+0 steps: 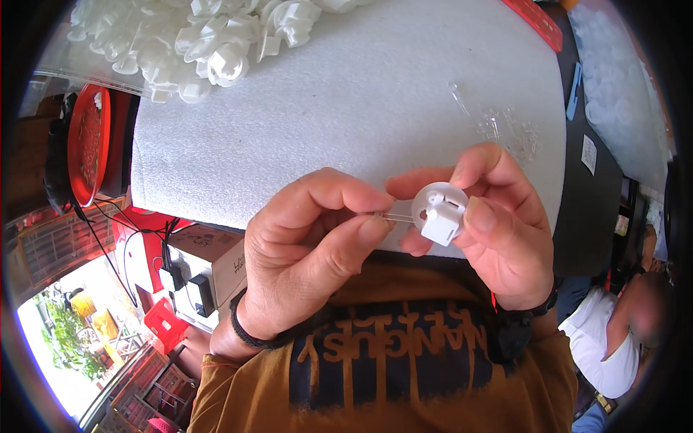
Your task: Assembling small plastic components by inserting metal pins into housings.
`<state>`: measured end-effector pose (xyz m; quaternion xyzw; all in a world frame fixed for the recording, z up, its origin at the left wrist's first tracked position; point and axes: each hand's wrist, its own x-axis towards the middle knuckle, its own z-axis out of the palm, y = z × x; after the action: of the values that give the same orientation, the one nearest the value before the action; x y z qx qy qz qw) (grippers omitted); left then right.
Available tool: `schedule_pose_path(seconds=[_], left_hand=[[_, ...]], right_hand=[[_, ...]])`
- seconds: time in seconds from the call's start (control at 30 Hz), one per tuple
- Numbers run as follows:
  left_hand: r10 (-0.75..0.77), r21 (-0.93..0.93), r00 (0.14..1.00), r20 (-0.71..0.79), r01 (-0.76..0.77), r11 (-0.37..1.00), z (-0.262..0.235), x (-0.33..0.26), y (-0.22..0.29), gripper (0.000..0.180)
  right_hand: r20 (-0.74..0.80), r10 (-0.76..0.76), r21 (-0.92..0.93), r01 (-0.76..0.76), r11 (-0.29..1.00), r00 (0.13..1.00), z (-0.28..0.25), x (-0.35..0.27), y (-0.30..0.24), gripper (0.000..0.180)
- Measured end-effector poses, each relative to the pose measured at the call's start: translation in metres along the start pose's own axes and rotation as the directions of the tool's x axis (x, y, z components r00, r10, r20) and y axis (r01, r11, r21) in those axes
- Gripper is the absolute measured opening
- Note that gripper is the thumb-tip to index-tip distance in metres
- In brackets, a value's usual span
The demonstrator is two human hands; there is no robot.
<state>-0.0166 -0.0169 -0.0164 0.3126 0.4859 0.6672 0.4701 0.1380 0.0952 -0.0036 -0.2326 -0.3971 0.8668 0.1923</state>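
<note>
My left hand (pixel 310 245) pinches a tiny clear LED (pixel 398 218) between thumb and forefinger. Its head is mostly covered by the fingertips, and its two thin wire legs point right. Between the thumb and fingers of my right hand (pixel 502 224) is a white plastic lamp holder (pixel 442 216), a round disc with a square block and small holes. The tips of the legs reach the disc's left side; whether they have entered a hole I cannot tell. Both hands are above the near edge of the foam-covered table (pixel 289 137).
Many white plastic holders (pixel 216 50) are heaped at the back left. Loose clear LEDs (pixel 498 126) lie beyond my right hand. A red tray (pixel 90 144) stands off the left edge, above a cardboard box (pixel 209 252) and cables. Another person (pixel 606 332) sits at the right.
</note>
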Motion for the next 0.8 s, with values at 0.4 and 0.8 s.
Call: schedule_pose_path(seconds=[0.4,0.8], left_hand=[[0.072,-0.047,0.997,-0.013,-0.072,0.996,0.002,0.000,0.003,0.014],[0.077,0.025,0.994,0.073,-0.080,0.997,0.001,0.001,0.002,0.010]], right_hand=[[0.009,-0.005,-0.044,0.005,0.999,1.000,0.006,0.001,0.001,0.041],[0.016,-0.064,-0.053,0.065,0.997,0.998,0.010,0.003,0.002,0.035]])
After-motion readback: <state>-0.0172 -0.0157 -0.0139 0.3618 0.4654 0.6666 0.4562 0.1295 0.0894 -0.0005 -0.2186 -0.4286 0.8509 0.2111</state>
